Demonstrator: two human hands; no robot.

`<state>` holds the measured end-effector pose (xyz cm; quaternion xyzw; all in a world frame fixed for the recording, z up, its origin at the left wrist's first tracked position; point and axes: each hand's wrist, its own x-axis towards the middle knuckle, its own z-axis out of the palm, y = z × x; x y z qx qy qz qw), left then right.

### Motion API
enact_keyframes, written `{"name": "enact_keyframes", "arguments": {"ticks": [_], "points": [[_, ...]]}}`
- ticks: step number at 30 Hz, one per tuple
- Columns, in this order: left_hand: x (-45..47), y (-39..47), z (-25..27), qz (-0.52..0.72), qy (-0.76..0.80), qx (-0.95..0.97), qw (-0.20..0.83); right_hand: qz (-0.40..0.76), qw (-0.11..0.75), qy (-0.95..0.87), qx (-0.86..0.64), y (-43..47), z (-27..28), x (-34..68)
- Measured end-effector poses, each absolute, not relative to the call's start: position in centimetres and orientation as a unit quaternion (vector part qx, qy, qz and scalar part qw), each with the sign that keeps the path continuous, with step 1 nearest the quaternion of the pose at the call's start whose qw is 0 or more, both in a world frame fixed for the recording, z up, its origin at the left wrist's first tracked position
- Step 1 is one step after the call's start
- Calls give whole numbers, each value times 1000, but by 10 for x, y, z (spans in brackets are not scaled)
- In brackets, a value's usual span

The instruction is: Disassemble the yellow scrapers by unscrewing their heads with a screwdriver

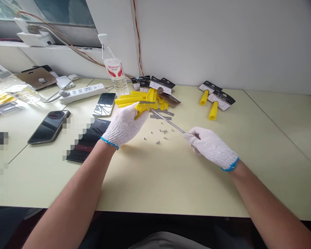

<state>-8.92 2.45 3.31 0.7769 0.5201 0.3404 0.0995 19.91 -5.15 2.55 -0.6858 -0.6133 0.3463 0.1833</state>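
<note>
My left hand (125, 122), in a white knit glove with a blue cuff, is closed around a yellow scraper (142, 108) with a thin grey blade at its head. My right hand (209, 145), gloved alike, grips a screwdriver (168, 121); its handle is hidden in the fingers. The long metal shaft slants up and left, its tip at the scraper's head. Whether the tip sits in a screw I cannot tell. Below the shaft several small screws (164, 131) lie scattered. Flat grey blades (160, 117) rest just behind them. More yellow scrapers (131, 98) are piled beyond my left hand.
Black-and-white cards (160, 84) lie on the pile. Two yellow-handled scrapers (213, 110) with cards lie back right. A water bottle (115, 74) stands near the wall. Leftward are a power strip (83, 92), a white-framed phone (104, 104), a dark phone (49, 127) and another dark screen (86, 141).
</note>
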Motion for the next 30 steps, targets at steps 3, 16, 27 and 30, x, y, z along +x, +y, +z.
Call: {"name": "enact_keyframes", "arguments": {"ticks": [3, 16, 27, 30], "points": [[-88, 25, 34, 332, 509, 789, 91, 333, 153, -618, -695, -51, 23, 201], [-86, 24, 36, 339, 483, 802, 89, 342, 150, -613, -696, -50, 19, 204], [-85, 23, 36, 330, 498, 797, 83, 354, 118, -621, -690, -50, 25, 206], [-85, 24, 35, 335, 494, 798, 81, 393, 143, -612, -671, -52, 25, 205]]}}
